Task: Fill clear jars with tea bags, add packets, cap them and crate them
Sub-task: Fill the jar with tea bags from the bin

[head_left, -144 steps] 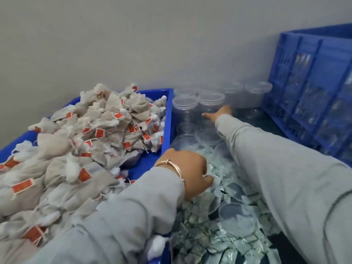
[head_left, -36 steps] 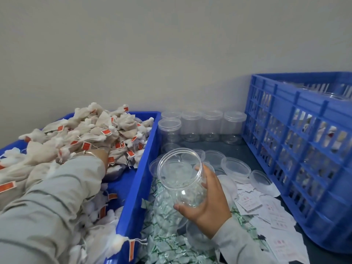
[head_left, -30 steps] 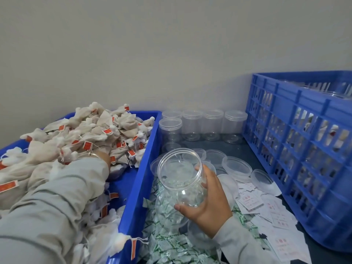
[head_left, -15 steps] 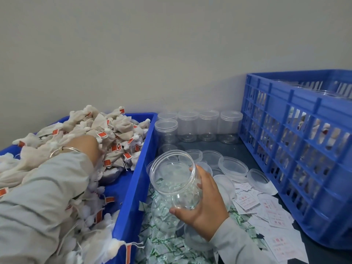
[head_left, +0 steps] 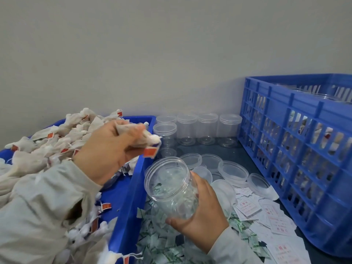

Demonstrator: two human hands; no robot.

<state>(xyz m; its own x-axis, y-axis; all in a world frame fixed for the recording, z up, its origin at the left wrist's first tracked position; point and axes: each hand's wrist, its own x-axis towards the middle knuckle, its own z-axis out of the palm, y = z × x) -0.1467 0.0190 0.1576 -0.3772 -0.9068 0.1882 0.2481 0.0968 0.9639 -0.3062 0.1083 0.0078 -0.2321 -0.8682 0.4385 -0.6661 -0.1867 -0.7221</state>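
A: Plain grey wall behind, dark table (head_left: pixel 236 149) underneath. Left hand (head_left: pixel 112 149) pinches a clump of tea bags (head_left: pixel 141 137) just above and left of the jar mouth.

B: Jar?

A: Right hand (head_left: pixel 202 216) wraps round the open jar (head_left: pixel 171 189), tilted toward the left hand and held above the green packets (head_left: pixel 158 242).

B: Risks?

A: Red tags (head_left: pixel 150 151) dangle on strings; one could catch the rim, so a bag spills between blue bin (head_left: pixel 133 187) and jar. The clump looks wide for that mouth. Crate (head_left: pixel 297 149) is well right of the right hand.
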